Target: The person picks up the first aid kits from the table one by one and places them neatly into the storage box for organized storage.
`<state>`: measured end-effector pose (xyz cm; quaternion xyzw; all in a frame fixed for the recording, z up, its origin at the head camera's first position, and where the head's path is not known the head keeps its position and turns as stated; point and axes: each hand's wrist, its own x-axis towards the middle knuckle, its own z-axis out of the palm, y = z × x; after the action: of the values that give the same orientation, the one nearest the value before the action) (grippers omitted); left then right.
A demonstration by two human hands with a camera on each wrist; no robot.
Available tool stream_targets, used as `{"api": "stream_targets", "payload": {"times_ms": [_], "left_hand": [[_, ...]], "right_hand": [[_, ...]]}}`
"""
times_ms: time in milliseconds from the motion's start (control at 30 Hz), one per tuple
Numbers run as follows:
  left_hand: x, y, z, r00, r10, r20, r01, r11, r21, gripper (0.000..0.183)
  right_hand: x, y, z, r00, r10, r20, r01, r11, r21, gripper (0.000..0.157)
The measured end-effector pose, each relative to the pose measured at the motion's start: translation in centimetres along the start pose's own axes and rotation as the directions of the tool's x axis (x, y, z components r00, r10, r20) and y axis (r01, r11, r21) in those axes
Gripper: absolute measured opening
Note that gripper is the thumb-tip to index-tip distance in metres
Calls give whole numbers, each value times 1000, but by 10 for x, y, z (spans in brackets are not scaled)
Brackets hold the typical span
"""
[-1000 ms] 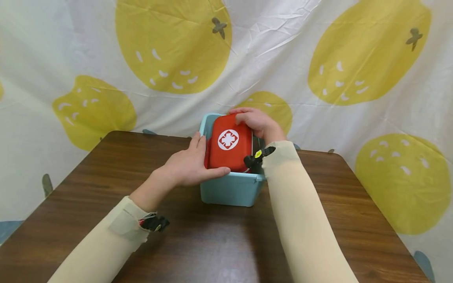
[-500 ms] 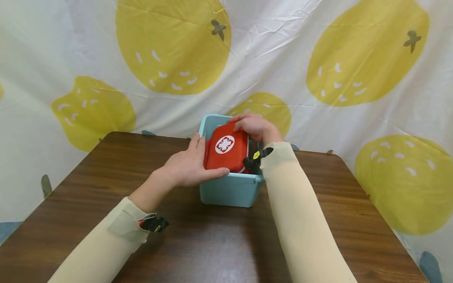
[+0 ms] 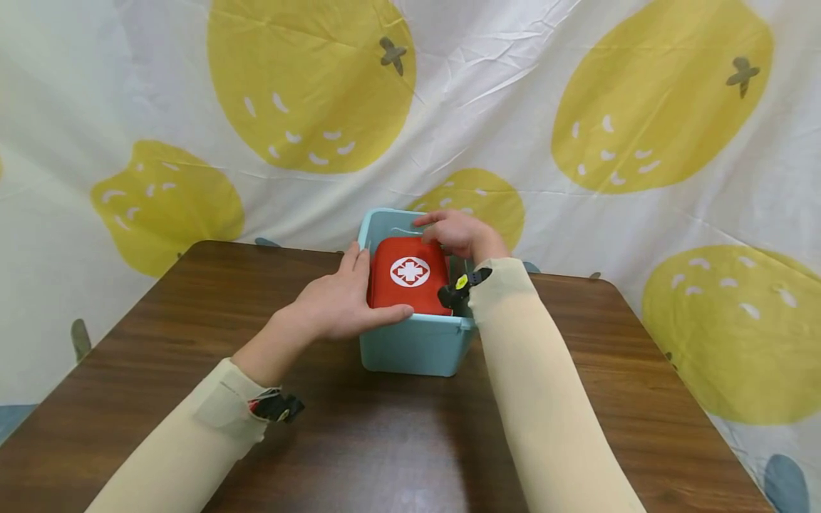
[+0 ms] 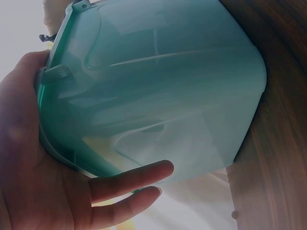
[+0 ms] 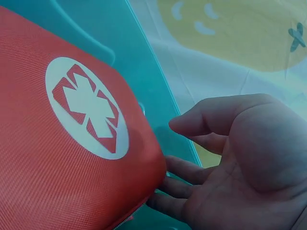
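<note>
A red first-aid case (image 3: 400, 291) with a white cross emblem lies inside a light-blue plastic bin (image 3: 413, 345). My left hand (image 3: 333, 298) rests at the bin's near left corner, its thumb along the front rim and its fingers straight. In the left wrist view, two fingers (image 4: 132, 179) extend past the rim beside the bin's outer wall. My right hand (image 3: 457, 232) is over the bin's back right part, thumb away from the case. In the right wrist view, its lower fingertips (image 5: 180, 167) are right at the case's rounded corner, partly hidden by it.
The bin stands on a dark brown wooden table (image 3: 212, 313), near its back edge. Behind hangs a white cloth (image 3: 462, 71) printed with large yellow lemons. A black strap device (image 3: 462, 286) is worn at the right wrist, another (image 3: 277, 406) at the left.
The first-aid case has sunk lower into the bin and now lies flatter. My right hand has let go of its top edge and moved slightly down; the left hand stays at the corner.
</note>
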<state>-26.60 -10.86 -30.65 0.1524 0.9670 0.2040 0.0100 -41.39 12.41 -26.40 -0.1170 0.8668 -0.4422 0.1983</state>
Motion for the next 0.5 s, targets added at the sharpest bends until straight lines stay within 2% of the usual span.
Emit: {"api": "stream_targets", "payload": {"times_ms": [133, 300, 367, 500], "left_hand": [[1, 1, 0, 1000, 7, 3, -7, 1000, -6, 134], [2, 2, 0, 1000, 9, 7, -9, 1000, -5, 135], [2, 2, 0, 1000, 8, 9, -8, 1000, -1, 135], [2, 3, -1, 1000, 7, 7, -7, 1000, 9, 133]], "right_hand": [[-1, 1, -2, 1000, -3, -17, 3, 1000, 9, 58], [-1, 1, -4, 996, -37, -80, 36, 999, -13, 54], [-1, 1, -5, 993, -59, -106, 61, 998, 17, 54], [-2, -3, -5, 985, -95, -145, 118, 979, 163, 56]]}}
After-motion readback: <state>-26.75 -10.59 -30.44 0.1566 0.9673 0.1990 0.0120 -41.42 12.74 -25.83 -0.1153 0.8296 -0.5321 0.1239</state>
